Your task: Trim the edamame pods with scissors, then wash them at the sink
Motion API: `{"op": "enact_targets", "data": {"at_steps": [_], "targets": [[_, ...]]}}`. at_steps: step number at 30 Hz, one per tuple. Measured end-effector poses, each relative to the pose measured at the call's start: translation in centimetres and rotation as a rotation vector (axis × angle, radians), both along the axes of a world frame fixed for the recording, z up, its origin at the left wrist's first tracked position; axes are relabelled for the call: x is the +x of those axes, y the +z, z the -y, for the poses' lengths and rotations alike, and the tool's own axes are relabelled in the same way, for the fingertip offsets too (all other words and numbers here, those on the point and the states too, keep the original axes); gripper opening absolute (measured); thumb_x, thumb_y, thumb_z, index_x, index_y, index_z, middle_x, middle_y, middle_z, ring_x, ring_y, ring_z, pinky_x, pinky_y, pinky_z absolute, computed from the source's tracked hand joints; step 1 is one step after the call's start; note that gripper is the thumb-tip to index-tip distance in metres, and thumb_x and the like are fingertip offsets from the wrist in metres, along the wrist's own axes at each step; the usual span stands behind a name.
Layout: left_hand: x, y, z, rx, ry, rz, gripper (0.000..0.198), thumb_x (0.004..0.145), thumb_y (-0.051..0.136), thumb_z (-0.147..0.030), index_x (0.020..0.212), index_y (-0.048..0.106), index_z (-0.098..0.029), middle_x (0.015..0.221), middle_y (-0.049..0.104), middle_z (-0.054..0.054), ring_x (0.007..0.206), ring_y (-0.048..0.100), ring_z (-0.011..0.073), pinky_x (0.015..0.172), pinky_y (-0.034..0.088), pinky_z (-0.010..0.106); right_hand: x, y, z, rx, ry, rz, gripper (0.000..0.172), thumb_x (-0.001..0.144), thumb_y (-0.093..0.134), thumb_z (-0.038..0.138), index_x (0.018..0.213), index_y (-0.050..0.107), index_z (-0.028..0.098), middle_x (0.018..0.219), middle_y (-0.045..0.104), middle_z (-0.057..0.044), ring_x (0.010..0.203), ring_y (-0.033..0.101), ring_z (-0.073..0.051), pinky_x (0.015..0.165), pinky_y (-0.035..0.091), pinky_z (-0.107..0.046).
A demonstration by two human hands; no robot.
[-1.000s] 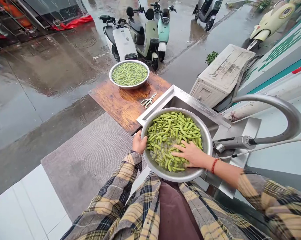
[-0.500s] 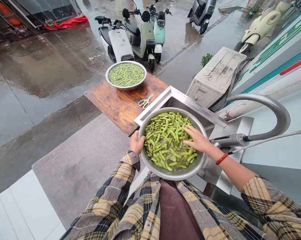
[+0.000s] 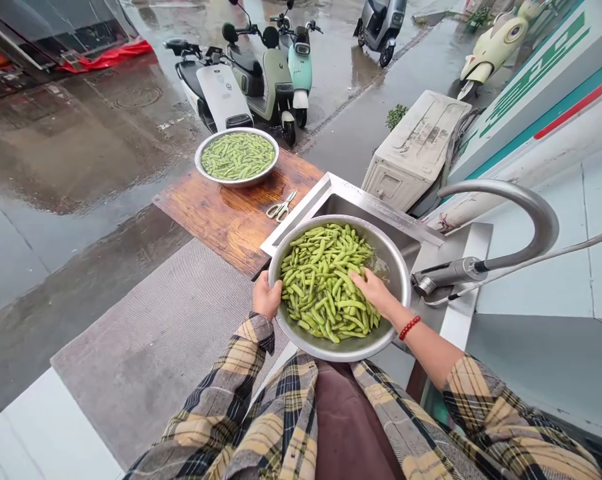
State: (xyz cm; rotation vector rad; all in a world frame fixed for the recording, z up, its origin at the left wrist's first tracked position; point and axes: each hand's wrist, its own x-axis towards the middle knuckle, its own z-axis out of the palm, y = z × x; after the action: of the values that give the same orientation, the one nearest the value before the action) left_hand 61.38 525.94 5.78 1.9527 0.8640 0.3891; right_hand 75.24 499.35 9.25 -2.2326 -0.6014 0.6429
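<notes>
A large metal basin [image 3: 399, 293] of green edamame pods [image 3: 325, 287] in water is tilted slightly against my front, at the near edge of the sink. My left hand [image 3: 267, 295] grips its left rim, thumb inside. My right hand [image 3: 375, 293], with a red bead bracelet [image 3: 409, 327] at the wrist, reaches over the right side into the pods. Its thumb is stretched out on top of them, and the other fingertips are sunk out of sight. Some water shows beside this hand, along the right wall.
A second basin [image 3: 198, 160] of pods stands on a wooden board [image 3: 201, 213], with scissors [image 3: 281, 207] near the sink [image 3: 325, 190]. The curved faucet [image 3: 541, 220] arches at the right. Beyond are a weathered box [image 3: 405, 150] and parked scooters [image 3: 273, 80] on wet ground.
My right hand has moved left and down into the pods. The pods have shifted left and heaped up, baring water at the right. My left hand keeps its grip on the rim.
</notes>
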Motion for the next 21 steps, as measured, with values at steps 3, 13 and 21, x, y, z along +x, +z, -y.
{"op": "enact_targets", "data": {"at_steps": [3, 13, 21], "targets": [[0.1, -0.3, -0.1, 0.005, -0.004, -0.004, 0.018, 0.073, 0.054, -0.031, 0.088, 0.055, -0.021, 0.078, 0.062, 0.001, 0.074, 0.058, 0.0199, 0.070, 0.045, 0.032, -2.0, 2.5, 1.0, -0.056, 0.123, -0.010, 0.071, 0.091, 0.042, 0.060, 0.151, 0.030, 0.024, 0.151, 0.040, -0.015, 0.137, 0.040, -0.031, 0.108, 0.039, -0.049], [-0.2, -0.9, -0.8, -0.037, 0.002, 0.050, 0.025, 0.070, 0.057, -0.031, 0.092, 0.057, -0.019, 0.083, 0.063, 0.001, 0.077, 0.058, 0.0190, 0.072, 0.047, 0.030, -4.7, 0.0, -1.2, -0.384, 0.562, 0.348, 0.100, 0.066, 0.085, 0.037, 0.148, 0.028, 0.046, 0.162, 0.006, -0.011, 0.129, 0.040, -0.047, 0.088, 0.050, -0.057], [-0.3, -0.2, -1.3, -0.023, 0.012, 0.008, 0.023, 0.070, 0.057, -0.033, 0.089, 0.056, -0.019, 0.080, 0.063, 0.001, 0.075, 0.058, 0.0190, 0.071, 0.046, 0.031, -2.0, 1.9, 1.4, -0.091, 0.343, 0.211, 0.066, 0.084, 0.059, 0.015, 0.145, 0.040, 0.034, 0.149, 0.042, -0.008, 0.104, 0.064, -0.024, 0.087, 0.055, -0.039]]}}
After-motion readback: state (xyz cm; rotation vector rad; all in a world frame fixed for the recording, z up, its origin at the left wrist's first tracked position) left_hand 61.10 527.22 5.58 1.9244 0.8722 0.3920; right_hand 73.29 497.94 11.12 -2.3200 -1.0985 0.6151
